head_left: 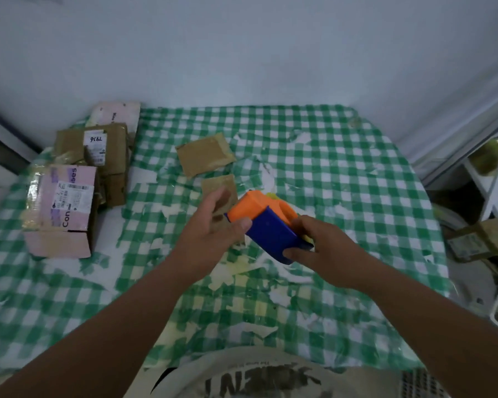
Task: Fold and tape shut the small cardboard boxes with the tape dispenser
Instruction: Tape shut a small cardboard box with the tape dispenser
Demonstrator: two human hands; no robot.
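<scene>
Right at the centre of the table, both hands meet on the tape dispenser [266, 225], an orange-and-blue block held just above the green checked tablecloth [342, 168]. The right hand [314, 248] grips its blue end, thumb and fingers curled round the near corner, so that grip is full and firm. The left hand [213, 228] comes in from the other side with its thumb pressed on the seam where orange meets blue, while its fingers stand fairly straight and spread behind; whether they pinch anything back there cannot be told, as motion blur smears them. Just beyond the left hand's fingertips lies a small brown cardboard box [219, 186], partly hidden by those fingers, and a little farther off from the grip sits a second flat brown box [204, 153], closed and lying on the cloth. Well away to the left of the grip, a stack of boxes crowds the table edge: a pink labelled box [61, 208] nearest, a brown box with a white label [105, 150] behind it. Off to the far right, beyond the table, another taped box [480, 242] rests low down.
</scene>
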